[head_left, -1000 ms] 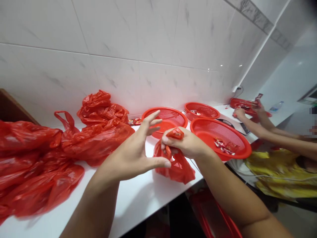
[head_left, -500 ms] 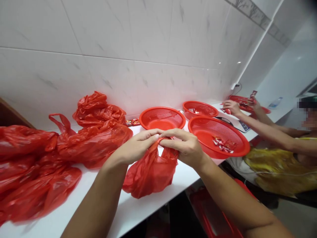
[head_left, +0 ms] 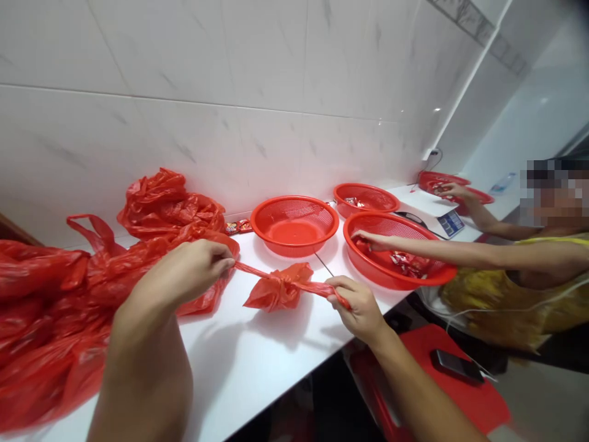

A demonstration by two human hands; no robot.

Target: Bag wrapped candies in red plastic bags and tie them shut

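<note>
A small red plastic bag [head_left: 280,290] is stretched between my hands above the white table [head_left: 248,350], its neck twisted into a knot. My left hand [head_left: 202,267] is closed on one handle, pulled thin to the left. The other handle is gripped in my right hand [head_left: 356,304], its end sticking out past the fingers. Just behind the bag stands a red plastic basket [head_left: 294,230] with nothing in it.
Filled red bags [head_left: 46,307] are heaped at the left. Another red basket [head_left: 363,261] holds small packets, with a person's hand [head_left: 372,240] in it. Beyond are a third basket [head_left: 365,199] and a scale [head_left: 432,212]. A phone [head_left: 458,366] lies on a red stool [head_left: 427,344].
My hands have moved apart, drawing the bag's handles outward into a tight knot. The person's near hand has come down into the packet basket.
</note>
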